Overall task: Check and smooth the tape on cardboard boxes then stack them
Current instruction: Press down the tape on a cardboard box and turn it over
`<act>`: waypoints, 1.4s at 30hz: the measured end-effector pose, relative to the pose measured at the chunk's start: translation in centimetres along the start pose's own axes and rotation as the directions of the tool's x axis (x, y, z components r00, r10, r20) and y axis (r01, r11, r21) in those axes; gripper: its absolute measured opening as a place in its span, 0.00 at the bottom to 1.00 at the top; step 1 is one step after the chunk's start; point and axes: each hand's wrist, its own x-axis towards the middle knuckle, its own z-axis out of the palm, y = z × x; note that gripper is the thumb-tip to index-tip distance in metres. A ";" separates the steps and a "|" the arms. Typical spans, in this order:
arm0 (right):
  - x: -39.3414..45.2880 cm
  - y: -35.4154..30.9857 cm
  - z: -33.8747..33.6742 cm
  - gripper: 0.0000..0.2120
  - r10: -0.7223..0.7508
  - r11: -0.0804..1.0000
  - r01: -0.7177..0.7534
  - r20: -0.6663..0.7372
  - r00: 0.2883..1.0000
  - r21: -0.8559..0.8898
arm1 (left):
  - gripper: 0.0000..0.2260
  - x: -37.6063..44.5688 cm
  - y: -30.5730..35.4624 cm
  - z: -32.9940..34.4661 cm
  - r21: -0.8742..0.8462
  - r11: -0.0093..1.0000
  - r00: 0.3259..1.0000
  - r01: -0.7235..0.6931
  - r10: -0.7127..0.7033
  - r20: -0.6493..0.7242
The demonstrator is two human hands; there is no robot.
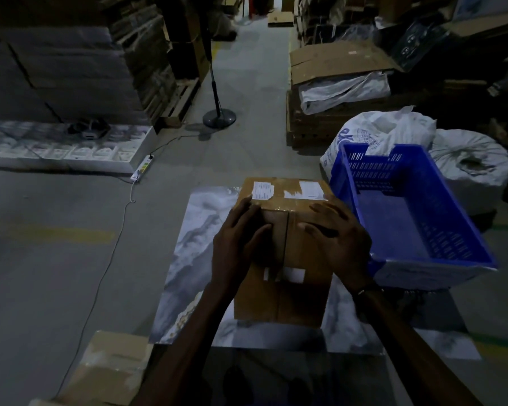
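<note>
Almost nothing here can be read. The cardboard box (285, 230) under the hands carries two white paper labels on its far top edge: one label (263, 191) just beyond the left hand (238, 244), another label (311, 191) beyond the right hand (340, 244). Both show faint printed lines, too small and blurred to make out. A blank-looking white sticker (292, 273) sits on the box's near face, between the wrists. Further off, beyond and right of the right hand, a white sack (379, 133) behind the blue crate (417, 259) bears large blue lettering and a round printed emblem; the letters are partly hidden and cannot be told with certainty.
</note>
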 end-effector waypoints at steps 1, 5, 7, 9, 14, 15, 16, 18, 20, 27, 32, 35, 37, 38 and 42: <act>0.5 -0.2 -0.3 0.24 0.056 0.998 -0.056 0.004 0.998 0.014 | 0.23 0.2 0.0 -0.1 -0.008 1.000 1.000 -0.015 0.015 0.004; 1.9 0.4 0.2 0.26 0.149 0.989 -0.148 0.085 0.985 -0.019 | 0.25 0.9 -1.3 0.9 0.080 0.994 0.995 -0.079 0.074 0.064; 2.0 1.1 1.0 0.25 0.201 0.980 -0.200 0.091 0.975 -0.013 | 0.26 0.7 -2.5 1.8 0.132 0.988 0.990 -0.078 0.062 0.126; 1.9 1.8 2.1 0.22 0.222 0.975 -0.224 0.095 0.970 0.009 | 0.28 0.4 -3.4 2.6 0.164 0.983 0.982 -0.081 0.050 0.183; 2.6 2.8 4.9 0.25 0.218 0.968 -0.234 0.157 0.963 0.089 | 0.35 0.8 -5.0 3.9 0.149 0.989 0.973 -0.013 -0.021 0.228; 2.5 3.1 5.7 0.25 0.187 0.977 -0.203 0.190 0.964 0.064 | 0.36 1.0 -5.3 4.0 0.150 0.989 0.971 0.004 -0.039 0.234; 2.5 3.6 6.6 0.23 0.160 0.982 -0.178 0.233 0.959 0.056 | 0.35 1.3 -5.7 4.2 0.155 0.988 0.969 0.023 -0.060 0.240; 2.5 4.5 7.9 0.21 0.162 0.977 -0.195 0.282 0.946 0.092 | 0.34 2.2 -6.3 4.6 0.162 0.986 0.965 0.040 -0.080 0.249; 3.1 5.0 8.8 0.19 0.190 0.963 -0.235 0.283 0.940 0.134 | 0.33 3.1 -6.9 5.1 0.182 0.983 0.965 0.032 -0.077 0.250; 4.6 8.3 13.2 0.19 0.257 0.955 -0.294 0.369 0.893 0.048 | 0.29 5.6 -9.8 7.0 0.243 0.970 0.944 0.009 -0.089 0.318; 4.9 9.8 14.6 0.24 0.245 0.959 -0.281 0.413 0.877 0.026 | 0.26 7.2 -11.3 8.3 0.264 0.964 0.924 -0.013 -0.089 0.371; 5.0 10.4 15.0 0.26 0.267 0.955 -0.298 0.425 0.865 0.006 | 0.26 7.3 -11.7 8.7 0.252 0.968 0.925 -0.004 -0.092 0.370; 5.2 10.1 15.0 0.26 0.263 0.960 -0.280 0.415 0.871 -0.020 | 0.26 7.6 -11.9 8.8 0.260 0.966 0.922 -0.002 -0.099 0.375; 5.1 10.2 15.2 0.26 0.250 0.964 -0.264 0.410 0.877 -0.023 | 0.26 7.6 -11.9 8.8 0.261 0.965 0.921 -0.010 -0.092 0.378; 3.7 9.5 15.0 0.21 0.213 0.977 -0.191 0.460 0.862 -0.095 | 0.24 5.8 -10.9 8.6 0.306 0.946 0.928 -0.104 -0.018 0.373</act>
